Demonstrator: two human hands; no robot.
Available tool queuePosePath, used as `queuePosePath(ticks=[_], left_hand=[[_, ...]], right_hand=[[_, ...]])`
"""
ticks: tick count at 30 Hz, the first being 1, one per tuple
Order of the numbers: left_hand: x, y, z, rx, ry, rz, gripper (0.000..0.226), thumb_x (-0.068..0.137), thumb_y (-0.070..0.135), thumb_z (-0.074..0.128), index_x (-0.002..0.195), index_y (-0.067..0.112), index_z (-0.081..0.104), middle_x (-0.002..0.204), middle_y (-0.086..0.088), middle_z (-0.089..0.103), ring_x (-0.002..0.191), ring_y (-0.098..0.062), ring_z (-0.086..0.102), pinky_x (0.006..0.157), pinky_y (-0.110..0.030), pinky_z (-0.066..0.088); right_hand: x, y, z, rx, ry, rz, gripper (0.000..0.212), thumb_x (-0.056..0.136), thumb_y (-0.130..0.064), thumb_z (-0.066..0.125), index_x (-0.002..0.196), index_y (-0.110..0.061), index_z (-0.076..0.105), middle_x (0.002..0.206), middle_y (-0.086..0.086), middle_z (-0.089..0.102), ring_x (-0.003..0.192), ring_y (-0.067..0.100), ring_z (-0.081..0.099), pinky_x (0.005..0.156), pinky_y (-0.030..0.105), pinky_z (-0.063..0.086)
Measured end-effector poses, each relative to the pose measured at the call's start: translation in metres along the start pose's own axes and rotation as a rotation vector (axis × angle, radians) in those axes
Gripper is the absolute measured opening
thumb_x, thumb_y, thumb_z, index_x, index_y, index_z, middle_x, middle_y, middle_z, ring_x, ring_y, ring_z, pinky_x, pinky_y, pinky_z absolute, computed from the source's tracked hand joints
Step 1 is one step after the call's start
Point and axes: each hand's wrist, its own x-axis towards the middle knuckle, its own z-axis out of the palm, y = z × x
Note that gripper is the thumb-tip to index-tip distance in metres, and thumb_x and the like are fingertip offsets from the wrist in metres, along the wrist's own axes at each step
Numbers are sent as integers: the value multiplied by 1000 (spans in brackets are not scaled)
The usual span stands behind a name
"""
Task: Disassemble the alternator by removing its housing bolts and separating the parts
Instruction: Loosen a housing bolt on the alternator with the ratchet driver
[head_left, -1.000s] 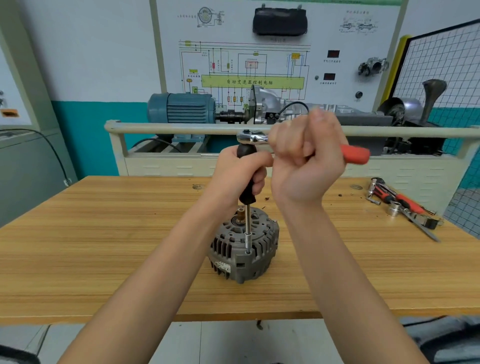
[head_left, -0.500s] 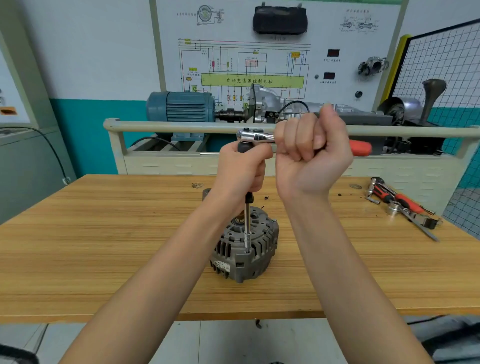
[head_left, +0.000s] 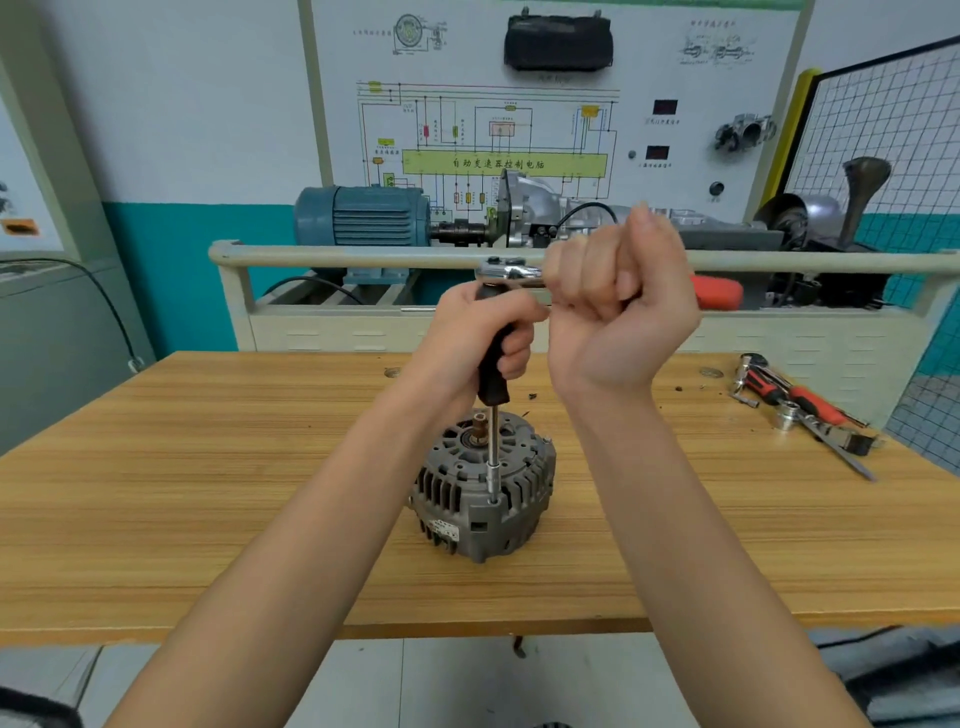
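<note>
A grey finned alternator (head_left: 483, 493) stands shaft-up on the wooden table (head_left: 208, 493). A long socket extension (head_left: 493, 457) rises upright from a housing bolt at its front rim. My left hand (head_left: 478, 338) grips the extension's black handle just below the ratchet head (head_left: 511, 273). My right hand (head_left: 618, 306) is wrapped round the ratchet's handle, whose red end (head_left: 719, 292) sticks out to the right.
Red-handled tools and a loose socket (head_left: 789, 415) lie at the table's right edge. Behind the table stands a trainer bench with a beige rail (head_left: 337, 257), a blue motor (head_left: 363, 215) and a wiring board. A mesh panel is at the far right.
My right hand has swung the ratchet handle a little, its red end now pointing more to the right and slightly farther away. The left hand has stayed on the extension handle. The alternator has not moved.
</note>
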Motion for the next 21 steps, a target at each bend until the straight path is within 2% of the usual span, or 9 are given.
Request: queuePosePath(ticks=[4, 5, 7, 12, 15, 16, 18, 19, 21], left_hand=[[2, 7, -14, -75, -271, -100, 31, 70, 9, 62, 48, 18, 43, 41, 4, 34, 34, -9, 30, 40, -18, 26], [1, 7, -13, -86, -301, -111, 34, 72, 8, 61, 47, 18, 40, 38, 5, 31, 31, -7, 27, 38, -17, 24], [1, 6, -9, -60, -238, -116, 42, 78, 4, 56, 45, 19, 35, 36, 7, 27, 29, -6, 22, 37, -15, 18], [2, 1, 4, 76, 63, -27, 50, 85, -7, 47, 47, 21, 31, 39, 6, 23, 32, -8, 15, 38, -14, 15], [2, -1, 17, 168, 263, 52, 32, 86, 1, 53, 58, 8, 39, 49, -3, 33, 42, -13, 24, 44, -22, 21], [1, -1, 22, 176, 289, 85, 27, 84, 13, 55, 63, 5, 41, 56, -7, 36, 50, -15, 28, 50, -27, 24], [-3, -3, 31, 114, 223, 137, 37, 81, 37, 49, 64, 8, 34, 59, -5, 32, 58, -15, 28, 58, -30, 23], [-4, -3, 32, 106, 215, 145, 37, 88, 35, 46, 63, 12, 31, 57, 0, 31, 57, -11, 28, 57, -25, 24], [-3, -4, 21, 203, 277, 112, 34, 95, 13, 49, 63, 16, 37, 56, 3, 38, 51, -8, 35, 49, -18, 31]], right_hand=[[12, 1, -13, 308, 141, 305, 48, 86, -14, 42, 39, -17, 37, 31, -5, 26, 38, 12, 8, 39, 22, 22], [15, 2, -16, 392, 187, 352, 47, 85, -16, 42, 39, -16, 36, 31, -4, 25, 38, 12, 7, 39, 22, 21], [18, 3, -19, 460, 240, 369, 46, 84, -16, 42, 38, -15, 36, 31, -4, 24, 39, 11, 6, 39, 22, 19], [4, 2, -9, 144, 103, 158, 48, 88, -9, 42, 41, -18, 37, 34, -7, 26, 37, 10, 13, 42, 23, 22], [-13, 10, 5, -208, 15, -160, 37, 83, -7, 51, 49, -21, 42, 42, -8, 34, 39, 8, 26, 49, 24, 24], [-19, 14, 9, -344, -14, -263, 33, 82, -10, 53, 52, -23, 44, 46, -9, 37, 42, 8, 31, 51, 24, 26], [-28, 19, 15, -510, -93, -378, 30, 82, -10, 52, 56, -23, 43, 53, -12, 41, 45, 7, 35, 52, 22, 29], [-30, 19, 16, -529, -111, -383, 29, 82, -9, 51, 57, -22, 44, 54, -12, 40, 45, 6, 35, 52, 21, 30], [-27, 18, 16, -487, -89, -336, 34, 81, -11, 52, 53, -26, 41, 51, -12, 39, 43, 8, 33, 52, 23, 28]])
